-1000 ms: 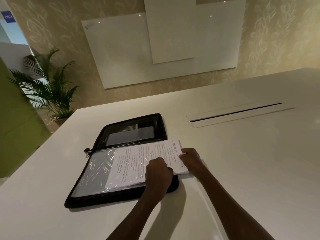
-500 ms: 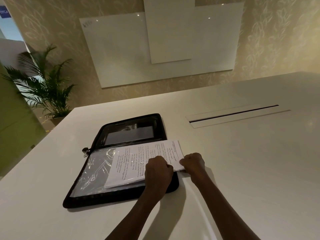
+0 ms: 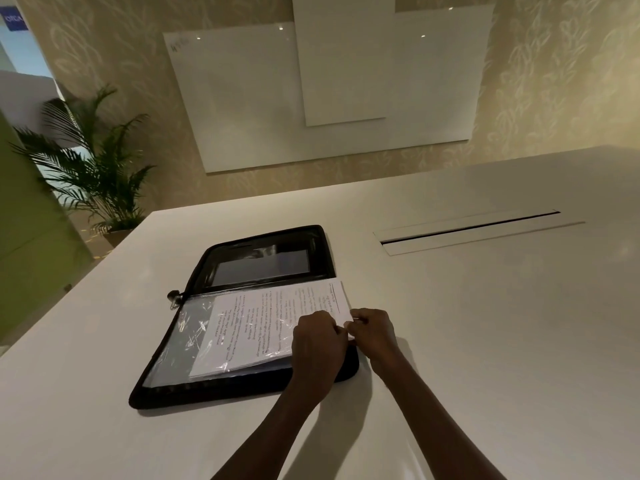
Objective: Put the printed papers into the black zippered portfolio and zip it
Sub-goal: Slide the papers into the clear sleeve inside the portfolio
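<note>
portfolio (image 3: pixel 239 382) open on table (image 3: pixel 485 341) | papers (image 3: pixel 263 327) partly sleeved | both hands pinching papers' right edge

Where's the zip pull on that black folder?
In the head view, the zip pull lies on the table at the folder's left edge, by its fold.

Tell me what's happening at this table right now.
A person is feeding printed papers into the clear plastic sleeve of a black zippered portfolio, which lies open on the white table. The left hand and the right hand grip the sheets' right edge, which sticks out. Nothing is zipped yet.
</note>
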Available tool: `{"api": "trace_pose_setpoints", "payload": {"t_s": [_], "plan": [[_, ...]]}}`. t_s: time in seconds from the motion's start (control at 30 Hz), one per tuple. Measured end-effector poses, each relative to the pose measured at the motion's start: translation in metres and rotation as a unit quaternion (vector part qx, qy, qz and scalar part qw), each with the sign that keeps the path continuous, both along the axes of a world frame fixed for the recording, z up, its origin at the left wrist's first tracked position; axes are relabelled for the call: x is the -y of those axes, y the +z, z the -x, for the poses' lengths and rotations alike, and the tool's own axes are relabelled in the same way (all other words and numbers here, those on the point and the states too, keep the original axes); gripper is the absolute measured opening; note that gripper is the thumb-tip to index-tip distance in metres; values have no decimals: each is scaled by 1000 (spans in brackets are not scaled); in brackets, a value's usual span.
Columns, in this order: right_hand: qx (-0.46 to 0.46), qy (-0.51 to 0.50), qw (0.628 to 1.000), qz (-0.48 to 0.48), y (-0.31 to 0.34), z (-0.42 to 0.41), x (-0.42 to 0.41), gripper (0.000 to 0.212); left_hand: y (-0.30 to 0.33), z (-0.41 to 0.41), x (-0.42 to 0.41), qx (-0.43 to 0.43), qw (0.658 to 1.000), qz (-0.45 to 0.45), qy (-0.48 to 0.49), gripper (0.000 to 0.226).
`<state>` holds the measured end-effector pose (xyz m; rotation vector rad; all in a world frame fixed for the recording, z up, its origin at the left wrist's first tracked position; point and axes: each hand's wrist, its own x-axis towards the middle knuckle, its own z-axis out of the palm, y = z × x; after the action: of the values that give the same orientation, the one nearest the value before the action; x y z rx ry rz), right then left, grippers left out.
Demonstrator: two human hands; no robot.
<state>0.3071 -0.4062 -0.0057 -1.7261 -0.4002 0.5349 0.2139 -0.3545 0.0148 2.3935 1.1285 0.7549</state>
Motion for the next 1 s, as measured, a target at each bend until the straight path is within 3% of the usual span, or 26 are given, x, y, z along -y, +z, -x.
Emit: {"api": "trace_pose_setpoints", "payload": {"t_s": [0.1,0.17,0.23,0.37,0.6,0.77,1.0], "plan": [[-49,32,998,-37,1,2,3,25,1,1,0,2,1000,1,4,20],[-62,11,997,-50,-1,2,4,19,1,2,-1,1,1000,3,4,20],[-58,-21,997,-52,-5,4,2,9,2,2,-1,0,1000,1,5,20],[-16,-15,999,-36,-12,7,-1,12,4,2,-1,7,1000,0,7,20],[-4,60,998,16,-1,7,-4,36,8,0,-3,6,1000,-4,9,22],[24,122,991,43,2,5,-6,68,9,1,-3,14,1000,1,1,28],[23,162,983,89,9,5,-12,68,8,-1,-4,9,1000,4,4,33]]}}
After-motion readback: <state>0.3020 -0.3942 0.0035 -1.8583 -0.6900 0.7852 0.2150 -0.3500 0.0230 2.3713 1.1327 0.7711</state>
